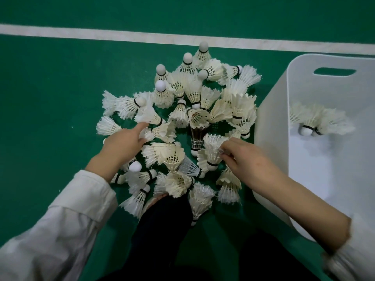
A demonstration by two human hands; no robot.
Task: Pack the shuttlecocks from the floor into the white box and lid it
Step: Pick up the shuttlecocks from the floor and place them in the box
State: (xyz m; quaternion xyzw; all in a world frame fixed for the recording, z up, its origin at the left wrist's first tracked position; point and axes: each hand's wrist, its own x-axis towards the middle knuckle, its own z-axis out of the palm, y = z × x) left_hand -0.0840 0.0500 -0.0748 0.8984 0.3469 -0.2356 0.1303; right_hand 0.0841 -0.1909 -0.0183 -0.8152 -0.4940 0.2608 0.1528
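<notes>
A heap of several white feather shuttlecocks (182,110) lies on the green floor, one dark-feathered shuttlecock (197,136) among them. To the right stands the white box (269,138), tilted open toward me, with a few shuttlecocks (316,120) inside. My left hand (123,142) reaches into the left side of the heap, fingers curled onto a shuttlecock (160,131) there. My right hand (243,157) pinches the feather skirt of a shuttlecock (212,153) at the heap's right side, close to the box wall. No lid is in view.
A white court line (142,37) crosses the green floor beyond the heap. My dark-clothed legs (162,230) sit at the bottom centre, touching the nearest shuttlecocks. Bare green floor spreads to the left of the heap.
</notes>
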